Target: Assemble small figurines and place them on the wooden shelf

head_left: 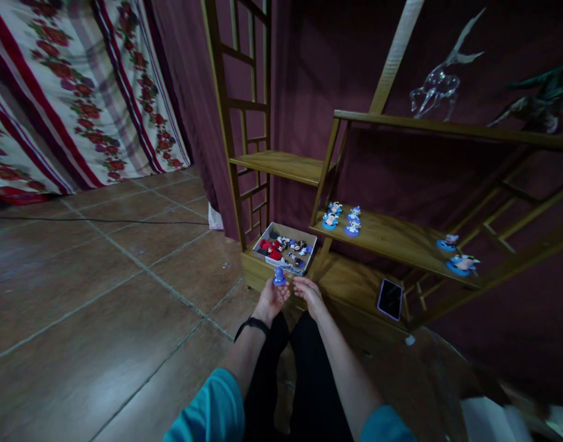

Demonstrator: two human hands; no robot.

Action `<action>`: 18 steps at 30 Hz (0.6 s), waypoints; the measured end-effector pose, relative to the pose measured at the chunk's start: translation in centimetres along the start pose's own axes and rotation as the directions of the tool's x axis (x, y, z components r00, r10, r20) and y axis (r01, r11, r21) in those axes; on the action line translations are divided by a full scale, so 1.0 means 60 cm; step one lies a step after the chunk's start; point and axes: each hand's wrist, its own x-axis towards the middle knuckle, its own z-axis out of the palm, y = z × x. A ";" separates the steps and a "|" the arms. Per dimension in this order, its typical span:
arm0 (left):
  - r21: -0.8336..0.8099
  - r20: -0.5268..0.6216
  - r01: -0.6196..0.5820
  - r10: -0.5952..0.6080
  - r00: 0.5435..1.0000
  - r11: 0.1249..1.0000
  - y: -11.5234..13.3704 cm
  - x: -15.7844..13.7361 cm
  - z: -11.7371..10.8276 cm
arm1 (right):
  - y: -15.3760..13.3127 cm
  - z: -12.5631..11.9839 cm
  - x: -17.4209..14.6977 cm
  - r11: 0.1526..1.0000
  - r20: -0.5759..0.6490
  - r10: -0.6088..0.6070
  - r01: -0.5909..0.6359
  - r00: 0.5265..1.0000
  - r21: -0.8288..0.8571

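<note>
A small purple figurine (279, 277) stands upright in my left hand (272, 299), held near its base with the palm turned up. Beside it, my right hand (310, 293) has its fingers stretched out and slightly bent, holding nothing. Just beyond both hands is a shallow white cardboard box (314, 239) with several red, black and purple figurines lying in it. On the middle shelf (392, 240), a group of blue-based figurines (330, 221) and purple-based figurines (353, 228) stands at the left end. Another blue-based figurine (463, 264) is at the right end.
A wooden shelving unit (281, 164) rises in front of me. On its lowest board lies a tablet or phone with a dark screen (390, 299). A clear glass deer (435, 89) stands on the upper shelf. To the left are floor tiles (138, 307) and a cable (101, 220).
</note>
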 end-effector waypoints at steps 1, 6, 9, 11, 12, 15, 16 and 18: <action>-0.003 -0.002 0.000 0.000 1.000 1.000 0.001 0.001 0.000 | -0.002 0.001 -0.001 1.000 0.005 0.002 -0.002 1.000 0.002; -0.009 -0.021 0.018 -0.018 1.000 1.000 0.003 0.005 0.001 | -0.008 0.002 -0.003 1.000 0.004 0.007 -0.007 1.000 -0.008; -0.011 -0.036 0.038 -0.038 0.999 0.999 0.003 0.006 0.002 | -0.009 0.002 -0.003 1.000 0.014 0.002 -0.001 1.000 -0.026; -0.012 -0.043 0.054 -0.054 0.998 0.998 0.003 0.007 0.003 | -0.009 0.002 -0.003 0.999 0.021 -0.008 0.009 1.000 -0.043; -0.010 -0.044 0.063 -0.063 0.997 0.998 0.003 0.008 0.003 | -0.009 0.003 -0.003 0.999 0.024 -0.014 0.015 1.000 -0.050; 0.009 -0.042 0.093 -0.093 0.995 0.996 0.004 0.009 0.005 | -0.012 0.006 -0.005 0.997 0.033 -0.026 0.028 0.999 -0.066; 0.020 -0.039 0.102 -0.102 0.994 0.995 0.003 0.009 0.005 | -0.013 0.008 -0.006 0.997 0.034 -0.027 0.030 0.999 -0.069; 0.044 -0.036 0.117 -0.115 0.993 0.992 0.003 0.010 0.006 | -0.017 0.011 -0.008 0.997 0.038 -0.032 0.034 0.999 -0.075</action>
